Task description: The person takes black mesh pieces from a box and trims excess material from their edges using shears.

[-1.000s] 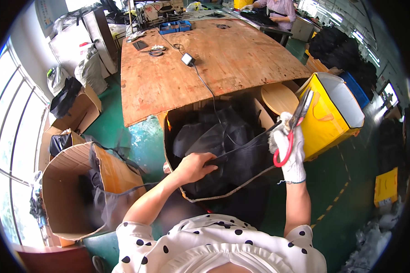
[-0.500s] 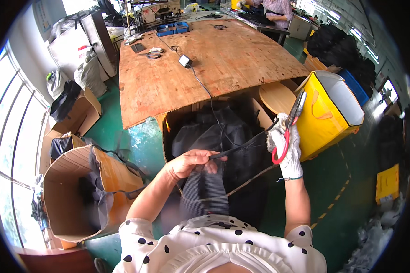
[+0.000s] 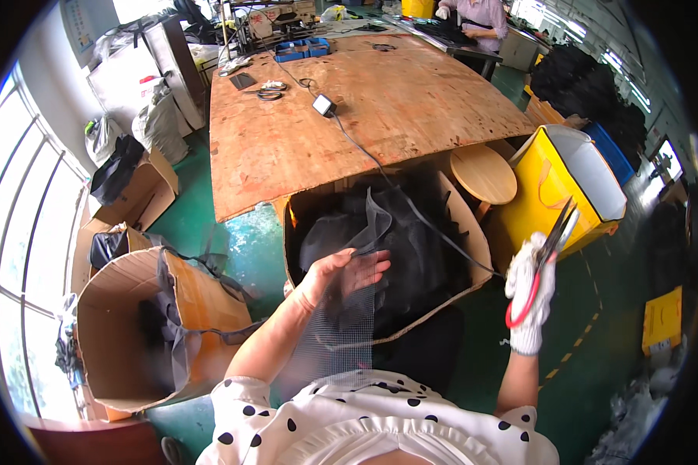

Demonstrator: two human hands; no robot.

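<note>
The left hand [image 3: 341, 275] has come up out of the cardboard box [image 3: 473, 232] since a second ago, when it was pressed down among the black fabric [image 3: 419, 248] inside. Now a strip of grey mesh [image 3: 341, 325] drapes over its open fingers and hangs toward the person's body, with its upper end trailing up just beyond the fingertips over the box. The fingers look spread under the mesh rather than pinched, so the grip is loose. The right hand [image 3: 529, 291], in a white glove, has barely moved: its grip is closed on red-handled scissors [image 3: 547, 252], blades pointing up and away, well to the right of the mesh and not touching it. Judging from this, a piece has been drawn free of the pile and is now held clear, within the scissors' reach.
</note>
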